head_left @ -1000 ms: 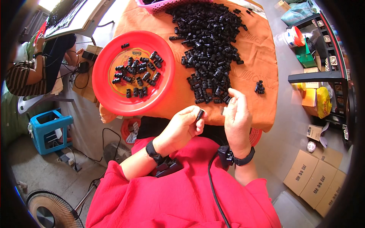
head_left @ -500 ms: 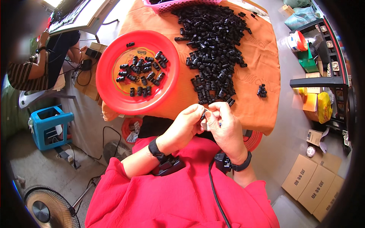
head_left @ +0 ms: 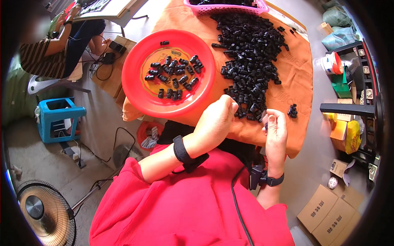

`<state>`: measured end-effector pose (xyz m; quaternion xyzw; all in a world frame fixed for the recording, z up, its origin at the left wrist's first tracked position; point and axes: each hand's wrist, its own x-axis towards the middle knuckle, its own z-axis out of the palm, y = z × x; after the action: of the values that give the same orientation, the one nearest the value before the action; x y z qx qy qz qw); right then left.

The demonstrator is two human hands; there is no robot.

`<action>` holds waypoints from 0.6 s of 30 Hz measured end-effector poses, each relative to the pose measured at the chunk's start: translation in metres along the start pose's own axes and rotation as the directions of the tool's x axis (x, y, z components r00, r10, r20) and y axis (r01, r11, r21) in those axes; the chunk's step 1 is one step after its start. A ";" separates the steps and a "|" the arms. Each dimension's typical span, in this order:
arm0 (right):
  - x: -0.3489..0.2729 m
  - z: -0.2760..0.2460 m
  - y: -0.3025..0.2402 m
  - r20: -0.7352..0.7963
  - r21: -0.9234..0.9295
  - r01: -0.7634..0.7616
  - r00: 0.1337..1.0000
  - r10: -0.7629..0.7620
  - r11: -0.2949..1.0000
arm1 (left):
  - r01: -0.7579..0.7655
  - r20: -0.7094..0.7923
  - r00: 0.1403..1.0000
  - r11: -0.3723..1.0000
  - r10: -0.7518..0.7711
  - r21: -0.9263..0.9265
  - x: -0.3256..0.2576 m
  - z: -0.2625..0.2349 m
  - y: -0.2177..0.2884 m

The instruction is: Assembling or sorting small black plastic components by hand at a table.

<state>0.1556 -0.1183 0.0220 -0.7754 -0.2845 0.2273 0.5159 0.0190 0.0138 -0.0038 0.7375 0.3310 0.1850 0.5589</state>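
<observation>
A loose heap of small black barrel-shaped cord locks (head_left: 252, 57) covers the middle of the table. My left hand (head_left: 217, 119) is at the heap's near edge, back of the hand up, fingers curled in and thumb pressed against them; whatever is in it is hidden. To its right, apart from it, my right hand (head_left: 275, 129) is closed, with thumb and index finger bent together around something small that I cannot make out. A red round tray (head_left: 131, 82) stands left of the heap and carries several more cord locks (head_left: 174, 69).
Orange cloth (head_left: 295, 82) covers the table. A pink basket (head_left: 227, 9) of black parts stands at its far edge, and a small cluster of cord locks (head_left: 292, 110) lies at right. On the floor are a blue stool (head_left: 61, 119), a fan (head_left: 45, 211) and cardboard boxes (head_left: 328, 213). Another person sits far left.
My hands were together around a small black piece in front of the table edge. They have parted, the left reaching to the heap and the right moving right. The whole view has shifted slightly.
</observation>
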 end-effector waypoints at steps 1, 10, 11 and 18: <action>0.003 -0.008 0.007 -0.004 -0.105 0.025 1.000 -0.026 0.994 | -0.069 -0.047 0.996 0.997 0.071 0.034 0.001 0.000 -0.003; -0.001 -0.022 0.040 -0.050 0.068 -0.191 0.980 0.194 0.979 | 0.517 0.449 0.854 0.348 -0.262 -0.782 0.024 -0.020 -0.008; -0.001 -0.018 0.035 -0.035 0.114 -0.176 0.983 0.181 0.978 | 0.518 0.448 0.854 0.348 -0.264 -0.782 0.025 -0.020 -0.009; 0.007 -0.015 0.039 -0.068 0.048 -0.111 0.991 0.114 0.993 | 0.499 0.478 0.867 0.230 -0.143 -0.836 0.037 -0.016 -0.011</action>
<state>0.1791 -0.1356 -0.0092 -0.7861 -0.2169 0.2348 0.5290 0.0317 0.0521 -0.0130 0.2000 0.2155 0.1070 0.9498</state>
